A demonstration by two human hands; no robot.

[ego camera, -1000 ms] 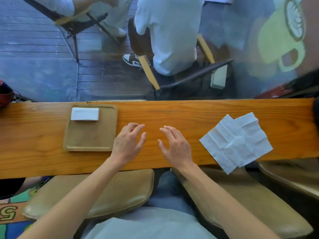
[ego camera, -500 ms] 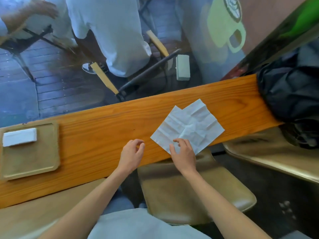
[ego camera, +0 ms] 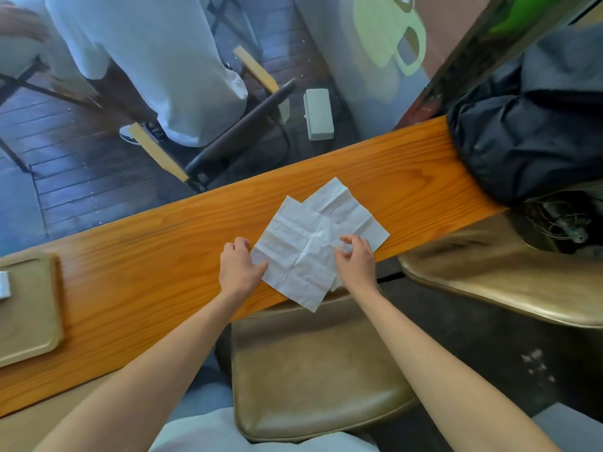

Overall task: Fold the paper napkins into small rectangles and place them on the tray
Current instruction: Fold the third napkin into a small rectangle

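Several unfolded white paper napkins (ego camera: 310,243) lie overlapping on the wooden counter (ego camera: 146,256), the lowest corner hanging over the near edge. My left hand (ego camera: 239,270) has its fingers curled at the top napkin's left corner, with the thumb lying on the paper. My right hand (ego camera: 354,261) pinches the top napkin near its right side, where the paper is slightly bunched. The tan tray (ego camera: 29,314) sits at the far left of the counter. One folded white napkin (ego camera: 4,285) lies on it, cut off by the frame edge.
A dark bag (ego camera: 528,135) rests on the counter's right end. Padded tan stools (ego camera: 313,367) stand below the near edge. Beyond the glass behind the counter, a person in white sits on a chair (ego camera: 228,138).
The view swung right, so the tray slid to the left edge. Both hands moved from bare counter onto the napkins; the left hand now holds the left corner and the right pinches the sheet.
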